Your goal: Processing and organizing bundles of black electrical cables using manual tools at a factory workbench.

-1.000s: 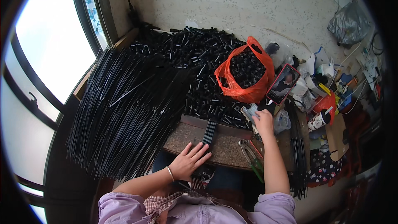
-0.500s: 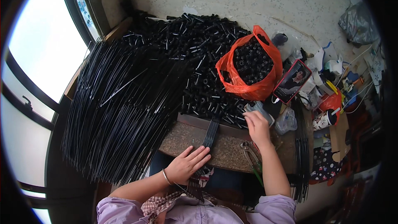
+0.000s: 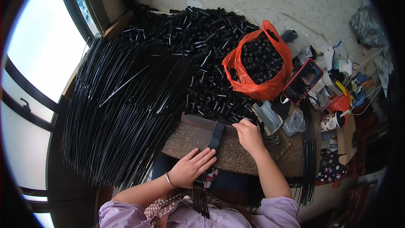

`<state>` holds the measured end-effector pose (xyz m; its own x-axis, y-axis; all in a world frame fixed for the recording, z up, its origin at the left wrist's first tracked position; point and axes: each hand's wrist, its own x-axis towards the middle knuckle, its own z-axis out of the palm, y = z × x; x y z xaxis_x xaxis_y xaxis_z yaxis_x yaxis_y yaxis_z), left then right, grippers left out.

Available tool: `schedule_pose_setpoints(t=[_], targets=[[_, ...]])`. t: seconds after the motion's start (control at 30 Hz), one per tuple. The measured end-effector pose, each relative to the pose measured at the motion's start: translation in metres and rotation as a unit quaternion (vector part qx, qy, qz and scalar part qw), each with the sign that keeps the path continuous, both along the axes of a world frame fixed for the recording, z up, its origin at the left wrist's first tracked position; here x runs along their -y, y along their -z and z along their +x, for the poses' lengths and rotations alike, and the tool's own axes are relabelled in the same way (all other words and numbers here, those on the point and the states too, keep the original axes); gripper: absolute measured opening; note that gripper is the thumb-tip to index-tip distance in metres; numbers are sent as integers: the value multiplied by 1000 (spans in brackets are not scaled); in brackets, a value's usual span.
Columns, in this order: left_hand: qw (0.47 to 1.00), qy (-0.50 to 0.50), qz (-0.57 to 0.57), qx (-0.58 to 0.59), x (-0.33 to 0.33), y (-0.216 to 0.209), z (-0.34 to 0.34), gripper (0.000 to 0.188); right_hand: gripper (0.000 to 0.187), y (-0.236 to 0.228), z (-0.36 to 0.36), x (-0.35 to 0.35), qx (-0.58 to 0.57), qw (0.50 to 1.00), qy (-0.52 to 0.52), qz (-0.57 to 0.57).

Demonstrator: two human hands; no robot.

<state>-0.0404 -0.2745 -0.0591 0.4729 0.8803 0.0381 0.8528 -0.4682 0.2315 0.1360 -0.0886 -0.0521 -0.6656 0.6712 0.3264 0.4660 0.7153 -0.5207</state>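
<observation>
My left hand (image 3: pixel 195 166) lies with fingers stretched flat over a row of thin black rods (image 3: pixel 216 134) on the brown speckled board (image 3: pixel 181 143). The rods run side by side from a low grey ledge (image 3: pixel 198 121) down past the board's near edge, toward my lap. Close to the rods' far ends, on their right, my right hand (image 3: pixel 249 137) is closed in a pinch. Whatever its fingertips hold is too small to make out. Right of that hand sits a clear box (image 3: pixel 269 116), with small metal pieces (image 3: pixel 274 138) by its near end.
Black tubular parts (image 3: pixel 206 80) are heaped behind the ledge. Many long black rods (image 3: pixel 118 114) cover the left side. An orange bag (image 3: pixel 257 89) holds black parts. Rightward are a phone (image 3: pixel 303 81), a clear plastic bag (image 3: pixel 294 122), more rods (image 3: pixel 309 156) and a patterned cup (image 3: pixel 331 121).
My right hand has moved left and nearer, from beside the clear box to the rods' far ends. My left hand stays on the rods. The green-handled pliers no longer show.
</observation>
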Motion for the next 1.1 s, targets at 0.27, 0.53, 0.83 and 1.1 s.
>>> schedule_pose_setpoints(t=[0.27,0.53,0.83,1.1], targets=[[999,-6,6,40,1,-2,0,72,13,0,0,-2,8,1000,-2,3],[1000,-1,20,12,3,8,-1,99,13,2,-7,-6,11,999,-35,29],[999,-7,2,53,5,-1,-2,75,13,-10,-10,-17,32,988,-54,139],[997,6,-14,72,3,-3,-3,80,20,4,22,-7,33,991,-69,111]])
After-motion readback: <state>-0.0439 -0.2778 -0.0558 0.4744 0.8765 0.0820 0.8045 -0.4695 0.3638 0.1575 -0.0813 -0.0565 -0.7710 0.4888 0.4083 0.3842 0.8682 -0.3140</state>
